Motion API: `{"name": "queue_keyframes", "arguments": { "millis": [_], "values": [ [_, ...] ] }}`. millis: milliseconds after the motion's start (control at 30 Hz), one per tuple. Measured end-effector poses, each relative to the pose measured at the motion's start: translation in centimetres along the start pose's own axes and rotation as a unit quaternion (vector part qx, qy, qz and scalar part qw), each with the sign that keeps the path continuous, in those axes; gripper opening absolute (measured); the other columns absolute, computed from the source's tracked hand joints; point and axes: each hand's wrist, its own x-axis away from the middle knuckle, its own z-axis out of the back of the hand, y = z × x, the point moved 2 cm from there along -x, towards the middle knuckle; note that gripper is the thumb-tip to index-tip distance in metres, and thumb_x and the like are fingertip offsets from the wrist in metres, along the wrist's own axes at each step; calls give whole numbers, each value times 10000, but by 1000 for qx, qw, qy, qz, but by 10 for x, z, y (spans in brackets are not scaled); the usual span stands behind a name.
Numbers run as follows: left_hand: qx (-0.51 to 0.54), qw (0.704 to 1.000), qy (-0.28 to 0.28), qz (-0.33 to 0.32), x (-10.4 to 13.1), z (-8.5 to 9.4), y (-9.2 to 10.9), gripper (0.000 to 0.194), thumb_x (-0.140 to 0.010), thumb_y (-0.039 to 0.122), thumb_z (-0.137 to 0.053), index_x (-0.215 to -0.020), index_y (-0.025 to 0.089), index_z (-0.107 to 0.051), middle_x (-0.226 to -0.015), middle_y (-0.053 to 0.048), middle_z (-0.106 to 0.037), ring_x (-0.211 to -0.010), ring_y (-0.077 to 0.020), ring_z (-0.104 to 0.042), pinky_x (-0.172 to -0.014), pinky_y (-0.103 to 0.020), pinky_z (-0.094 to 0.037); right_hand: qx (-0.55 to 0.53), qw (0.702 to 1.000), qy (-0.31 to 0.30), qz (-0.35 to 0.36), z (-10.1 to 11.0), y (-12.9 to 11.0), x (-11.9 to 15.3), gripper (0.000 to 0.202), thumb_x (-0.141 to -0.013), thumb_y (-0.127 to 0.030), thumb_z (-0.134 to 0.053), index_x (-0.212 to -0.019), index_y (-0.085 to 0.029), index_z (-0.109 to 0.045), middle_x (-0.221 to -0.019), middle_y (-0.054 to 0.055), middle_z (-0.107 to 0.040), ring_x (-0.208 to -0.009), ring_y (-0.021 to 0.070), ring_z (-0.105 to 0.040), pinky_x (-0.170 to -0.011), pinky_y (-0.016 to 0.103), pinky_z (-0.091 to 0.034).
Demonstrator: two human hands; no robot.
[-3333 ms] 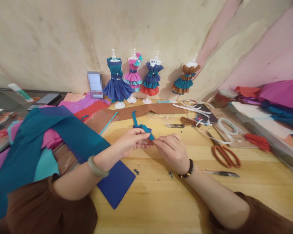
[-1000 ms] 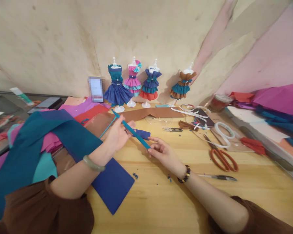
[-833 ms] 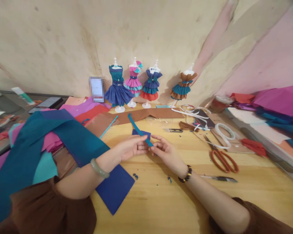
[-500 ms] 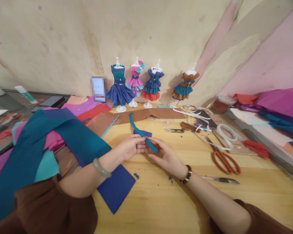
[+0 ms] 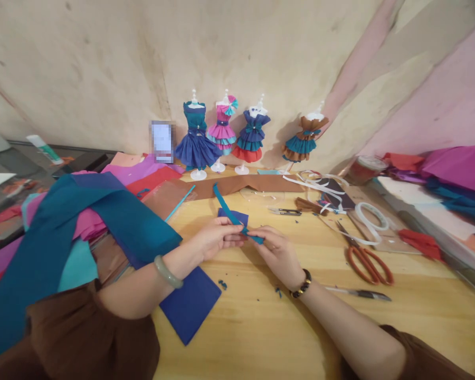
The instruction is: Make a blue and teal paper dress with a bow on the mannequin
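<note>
A narrow teal strip (image 5: 227, 207) of paper or cloth stretches between my hands over the middle of the table. My left hand (image 5: 221, 237) pinches it partway along, and its long end rises toward the back. Farther right, my right hand (image 5: 279, 256) grips the strip close to its short end, fingers bent over it. Just behind my hands lies a small dark blue piece (image 5: 239, 216). A larger blue square (image 5: 192, 303) rests on the wood below my left forearm. Small teal scraps (image 5: 222, 285) lie in front of my hands.
Several small dress forms in ruffled dresses (image 5: 198, 137) stand along the wall. Orange-handled scissors (image 5: 370, 264), a pen (image 5: 364, 294), thread snips (image 5: 287, 211) and a tape roll (image 5: 371, 216) lie to the right. Teal sheets (image 5: 134, 227) are heaped at left, and a phone (image 5: 162, 141) leans behind.
My right hand has closed its fingers on the short end of the strip, where they were more spread before. The strip now bends between my hands. The view has shifted slightly.
</note>
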Motion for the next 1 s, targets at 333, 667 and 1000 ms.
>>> {"name": "queue_keyframes", "arguments": {
  "millis": [333, 667, 1000],
  "values": [
    [8, 998, 18, -54, 5, -8, -1, 129, -768, 68, -732, -784, 125, -617, -770, -73, -742, -673, -158, -722, -688, -274, -560, -118, 978, 46, -167, -3, 1, -1, 205, -783, -406, -707, -843, -210, -714, -855, 65, -752, -789, 216, -673, -768, 370, -545],
    [-47, 992, 19, -116, 2, -9, -4, 165, -702, 110, -789, -840, 118, -698, -761, -53, -746, -680, -152, -705, -700, -284, -536, -174, 956, 70, -225, -4, 5, -3, 363, -712, -553, -737, -771, -206, -650, -705, 35, -702, -650, 181, -627, -663, 336, -537],
    [-81, 989, 14, -125, 3, -11, -4, 142, -720, 66, -754, -836, 131, -704, -721, -33, -744, -643, -139, -698, -666, -256, -531, -184, 950, 84, -239, -3, 6, -4, 372, -665, -541, -778, -768, -202, -666, -767, 49, -728, -705, 191, -646, -712, 351, -543]
  ]
}}
